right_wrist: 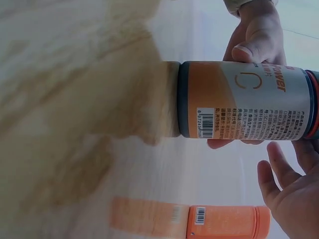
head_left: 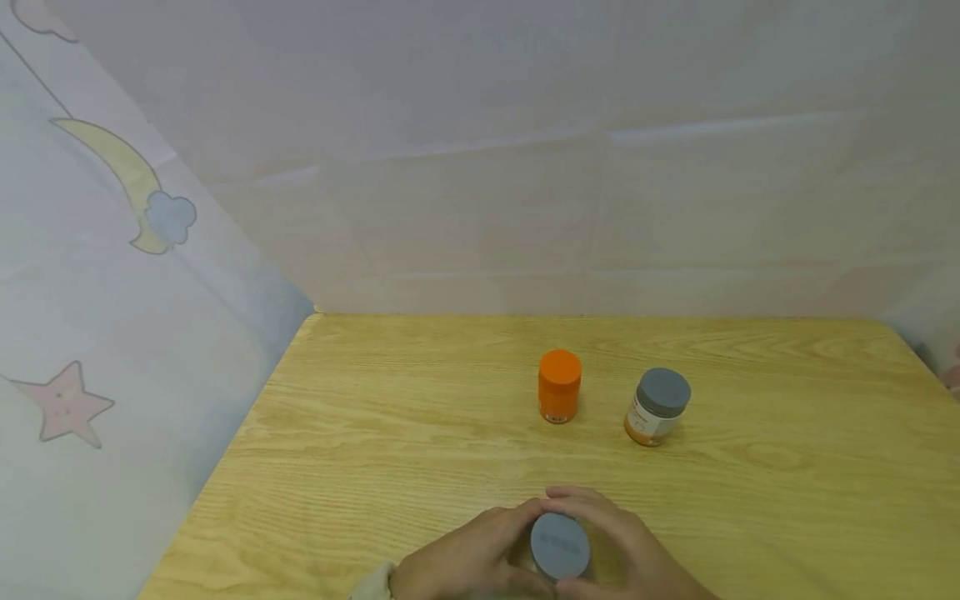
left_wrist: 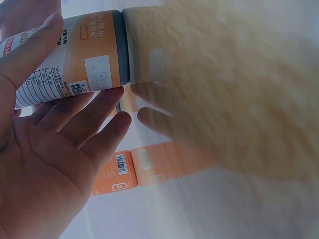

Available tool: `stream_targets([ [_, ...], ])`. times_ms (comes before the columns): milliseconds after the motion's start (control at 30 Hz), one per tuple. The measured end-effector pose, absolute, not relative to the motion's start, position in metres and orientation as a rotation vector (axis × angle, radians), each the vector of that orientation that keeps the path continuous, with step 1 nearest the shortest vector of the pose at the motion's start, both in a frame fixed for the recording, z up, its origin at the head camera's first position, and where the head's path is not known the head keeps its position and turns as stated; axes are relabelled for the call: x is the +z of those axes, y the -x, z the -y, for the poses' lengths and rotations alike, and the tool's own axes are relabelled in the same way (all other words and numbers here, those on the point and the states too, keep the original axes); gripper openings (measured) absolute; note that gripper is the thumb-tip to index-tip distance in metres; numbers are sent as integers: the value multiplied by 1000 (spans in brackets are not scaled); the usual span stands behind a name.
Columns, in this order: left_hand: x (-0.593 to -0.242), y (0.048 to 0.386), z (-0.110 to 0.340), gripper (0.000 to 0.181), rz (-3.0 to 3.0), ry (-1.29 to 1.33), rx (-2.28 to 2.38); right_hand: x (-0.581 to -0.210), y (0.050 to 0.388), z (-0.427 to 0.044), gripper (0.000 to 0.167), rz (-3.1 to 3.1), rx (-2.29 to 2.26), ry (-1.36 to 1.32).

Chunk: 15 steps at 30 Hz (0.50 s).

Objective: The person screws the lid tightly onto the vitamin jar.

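Note:
A vitamin bottle (head_left: 560,546) with a grey lid stands upright on the table at the near edge of the head view, between both hands. Its white and orange label shows in the left wrist view, and in the right wrist view the bottle (right_wrist: 244,99) bears a large "C". My left hand (head_left: 468,550) grips the body, thumb on one side and fingers behind. From the other side my right hand (head_left: 630,546) curls round the lid; its fingers (right_wrist: 269,184) are partly spread beside the bottle. Part of the right hand's contact is cut off in its wrist view.
An orange bottle (head_left: 559,386) stands farther back on the wooden table (head_left: 375,433). To its right is a jar (head_left: 657,406) with a grey lid and a white and orange body. A pale wall covering (head_left: 450,208) rises behind the table's far edge.

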<state>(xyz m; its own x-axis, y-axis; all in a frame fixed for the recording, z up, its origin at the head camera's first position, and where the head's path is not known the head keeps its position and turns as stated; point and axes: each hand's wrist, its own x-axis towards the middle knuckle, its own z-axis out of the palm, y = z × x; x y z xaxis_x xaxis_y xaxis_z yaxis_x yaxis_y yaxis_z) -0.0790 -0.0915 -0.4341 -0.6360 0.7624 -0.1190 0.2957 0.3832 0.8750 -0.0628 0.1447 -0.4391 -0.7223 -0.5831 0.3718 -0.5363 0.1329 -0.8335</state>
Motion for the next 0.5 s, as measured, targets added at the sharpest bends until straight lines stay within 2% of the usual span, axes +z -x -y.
stream_targets([
  [133,-434,80,92,56,-2116,-890,1203,-438,62,-143,63,-2354,-1703,1144],
  [333,-435,81,92,51,-2089,-843,1216,-442,61,-136,65,-2349,-1835,1161],
  [400,-436,81,92,51,-2099,-840,1206,-444,62,-134,66,-2355,-1848,1175],
  [500,-436,81,91,61,-2133,-863,1180,-444,63,-135,70,-2418,-1779,1151],
])
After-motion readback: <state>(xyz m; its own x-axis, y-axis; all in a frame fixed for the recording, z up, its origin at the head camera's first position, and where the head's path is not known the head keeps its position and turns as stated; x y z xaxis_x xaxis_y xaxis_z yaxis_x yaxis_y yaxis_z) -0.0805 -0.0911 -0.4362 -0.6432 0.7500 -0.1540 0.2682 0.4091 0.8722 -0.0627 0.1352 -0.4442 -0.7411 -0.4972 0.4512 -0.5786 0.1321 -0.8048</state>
